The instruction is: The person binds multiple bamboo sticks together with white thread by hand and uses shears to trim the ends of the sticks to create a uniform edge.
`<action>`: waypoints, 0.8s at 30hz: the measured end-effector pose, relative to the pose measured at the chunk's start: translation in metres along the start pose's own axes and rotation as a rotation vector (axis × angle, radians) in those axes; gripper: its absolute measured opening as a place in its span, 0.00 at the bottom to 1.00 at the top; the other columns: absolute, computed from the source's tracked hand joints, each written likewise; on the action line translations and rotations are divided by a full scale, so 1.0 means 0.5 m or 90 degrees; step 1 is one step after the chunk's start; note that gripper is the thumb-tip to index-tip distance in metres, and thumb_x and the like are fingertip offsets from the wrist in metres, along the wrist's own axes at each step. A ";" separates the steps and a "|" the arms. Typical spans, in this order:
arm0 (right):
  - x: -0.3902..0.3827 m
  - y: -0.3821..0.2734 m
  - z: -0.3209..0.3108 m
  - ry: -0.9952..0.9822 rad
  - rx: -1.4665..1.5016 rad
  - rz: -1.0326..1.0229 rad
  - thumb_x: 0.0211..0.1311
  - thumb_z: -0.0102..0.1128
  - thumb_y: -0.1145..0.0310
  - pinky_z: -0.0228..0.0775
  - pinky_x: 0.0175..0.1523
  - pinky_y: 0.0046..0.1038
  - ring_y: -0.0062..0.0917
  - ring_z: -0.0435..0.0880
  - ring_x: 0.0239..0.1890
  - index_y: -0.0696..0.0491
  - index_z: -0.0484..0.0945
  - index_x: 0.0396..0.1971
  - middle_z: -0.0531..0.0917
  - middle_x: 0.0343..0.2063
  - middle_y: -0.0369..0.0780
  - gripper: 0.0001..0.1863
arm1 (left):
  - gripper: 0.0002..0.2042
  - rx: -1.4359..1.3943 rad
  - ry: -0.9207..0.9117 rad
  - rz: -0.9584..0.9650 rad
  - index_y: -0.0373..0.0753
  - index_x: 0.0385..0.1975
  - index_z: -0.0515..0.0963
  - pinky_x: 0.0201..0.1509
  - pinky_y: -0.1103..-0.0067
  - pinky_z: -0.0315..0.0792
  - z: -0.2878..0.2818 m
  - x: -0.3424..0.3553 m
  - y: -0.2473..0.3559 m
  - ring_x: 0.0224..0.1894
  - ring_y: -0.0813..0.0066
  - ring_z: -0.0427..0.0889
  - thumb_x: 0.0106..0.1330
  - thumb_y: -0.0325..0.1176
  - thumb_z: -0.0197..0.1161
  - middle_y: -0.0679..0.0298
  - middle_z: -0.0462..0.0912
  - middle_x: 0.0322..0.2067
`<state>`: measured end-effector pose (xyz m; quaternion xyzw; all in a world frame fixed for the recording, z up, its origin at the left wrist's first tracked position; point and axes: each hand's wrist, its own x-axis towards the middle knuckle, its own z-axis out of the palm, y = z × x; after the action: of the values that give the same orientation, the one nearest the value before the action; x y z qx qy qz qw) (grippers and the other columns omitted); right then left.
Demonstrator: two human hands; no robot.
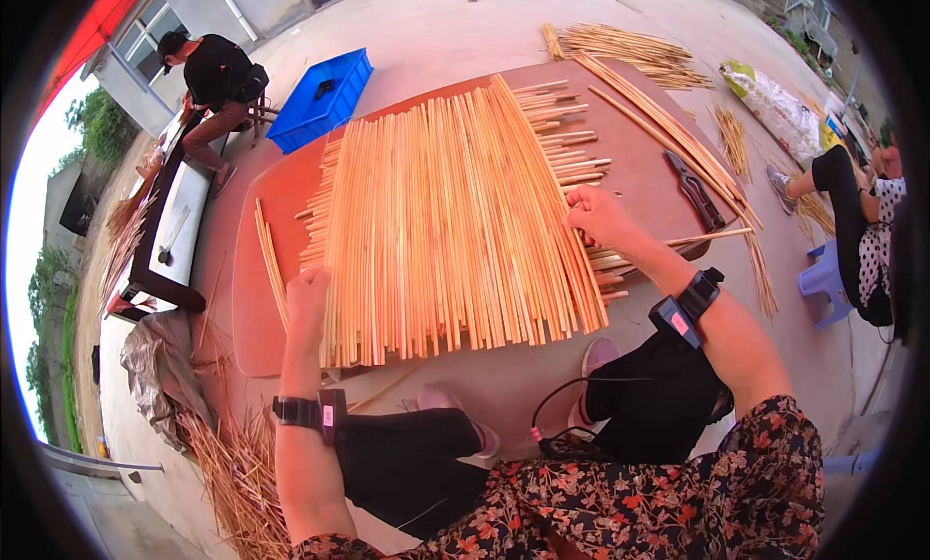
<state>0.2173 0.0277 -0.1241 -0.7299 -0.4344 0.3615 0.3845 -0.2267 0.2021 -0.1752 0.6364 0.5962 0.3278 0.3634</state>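
A mat of pale, straight reed stalks lies on the red-brown table before me. Its long stalks run side by side away from me, and crosswise stalk ends stick out at both sides. At the mat's near left edge my left hand is closed, its fingertips hidden behind the hand. My right hand has its fingers bent and pinched on the mat's right edge, among the crosswise ends. Dark-handled pruning shears rest on the table, right of that hand.
Loose stalks lie along the table's right side, with a bundle beyond. A blue crate stands behind the table. Dry stalks are heaped at lower left. One person sits far left; another sits at right by a stool.
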 end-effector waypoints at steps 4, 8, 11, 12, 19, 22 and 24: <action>0.009 0.007 0.008 0.003 0.080 -0.043 0.55 0.59 0.72 0.67 0.26 0.19 0.13 0.71 0.21 0.56 0.73 0.33 0.74 0.21 0.32 0.07 | 0.11 -0.390 -0.148 -0.098 0.28 0.40 0.79 0.32 0.82 0.75 0.021 -0.022 0.078 0.29 0.80 0.81 0.67 0.31 0.58 0.63 0.83 0.31; -0.029 -0.062 0.042 0.000 0.297 0.018 0.59 0.57 0.71 0.68 0.29 0.20 0.14 0.69 0.25 0.53 0.70 0.31 0.71 0.25 0.30 0.05 | 0.11 -0.513 -0.197 -0.003 0.28 0.44 0.77 0.32 0.85 0.75 0.081 -0.079 0.210 0.29 0.84 0.79 0.69 0.30 0.56 0.64 0.82 0.31; -0.048 -0.097 0.072 -0.048 0.271 -0.005 0.60 0.56 0.71 0.72 0.31 0.22 0.14 0.72 0.29 0.53 0.70 0.33 0.72 0.29 0.31 0.05 | 0.11 -0.410 -0.166 0.046 0.28 0.43 0.77 0.33 0.85 0.74 0.133 -0.128 0.308 0.29 0.84 0.79 0.68 0.30 0.57 0.66 0.82 0.31; -0.059 -0.114 0.086 -0.073 0.278 -0.020 0.61 0.57 0.72 0.77 0.33 0.25 0.17 0.76 0.31 0.55 0.69 0.34 0.73 0.30 0.33 0.06 | 0.11 -0.367 -0.154 0.066 0.28 0.43 0.77 0.33 0.84 0.73 0.161 -0.130 0.309 0.29 0.84 0.78 0.68 0.30 0.57 0.66 0.82 0.31; -0.078 -0.134 0.105 -0.155 0.204 -0.053 0.61 0.59 0.72 0.79 0.28 0.25 0.21 0.81 0.32 0.57 0.69 0.33 0.77 0.30 0.39 0.08 | 0.13 -0.124 -0.127 0.219 0.29 0.44 0.76 0.35 0.78 0.73 0.303 -0.198 0.345 0.28 0.75 0.78 0.62 0.29 0.62 0.60 0.79 0.27; -0.075 -0.126 0.091 -0.174 0.241 -0.026 0.64 0.58 0.67 0.80 0.29 0.26 0.22 0.81 0.33 0.57 0.69 0.34 0.78 0.32 0.40 0.10 | 0.16 -0.126 -0.157 0.218 0.28 0.47 0.75 0.37 0.80 0.74 0.319 -0.200 0.342 0.32 0.77 0.80 0.64 0.31 0.62 0.60 0.82 0.29; -0.076 -0.132 0.083 -0.182 0.293 -0.010 0.65 0.58 0.63 0.79 0.28 0.26 0.22 0.81 0.31 0.57 0.69 0.34 0.78 0.32 0.40 0.13 | 0.16 -0.115 -0.155 0.226 0.29 0.47 0.74 0.37 0.79 0.74 0.322 -0.208 0.353 0.31 0.77 0.80 0.63 0.31 0.63 0.61 0.81 0.28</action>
<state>0.1443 0.0248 -0.0776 -0.5614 -0.3963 0.5474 0.4777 -0.0058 0.0823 -0.1069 0.7310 0.3952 0.3592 0.4248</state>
